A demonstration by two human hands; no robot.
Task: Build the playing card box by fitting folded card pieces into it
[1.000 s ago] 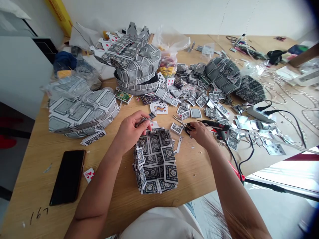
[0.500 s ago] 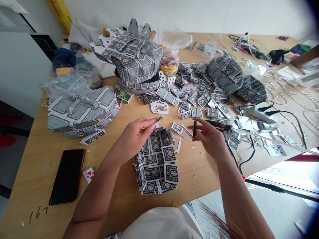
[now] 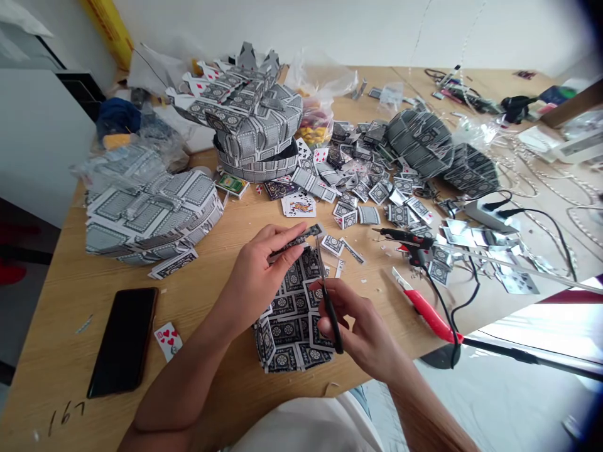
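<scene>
My left hand [image 3: 264,270] pinches a narrow folded card piece [image 3: 308,233] between thumb and fingers, above the far end of a box-like form [image 3: 287,329] built of dark patterned playing cards. My right hand [image 3: 353,320] is closed on black-handled scissors [image 3: 333,320], whose blades point up beside the free end of the card piece. Both hands partly cover the card form, which rests on the table near my body.
A black phone [image 3: 123,342] lies at the left. Large card-built shapes [image 3: 155,207] stand behind it. Loose cards [image 3: 360,188] are heaped at the back. At the right are a glue gun [image 3: 409,242], a red-handled cutter [image 3: 431,314] and black cables.
My right hand has moved left and toward my body with the scissors, which now meet the card piece. The glue gun and cutter are more exposed. The view has shifted slightly.
</scene>
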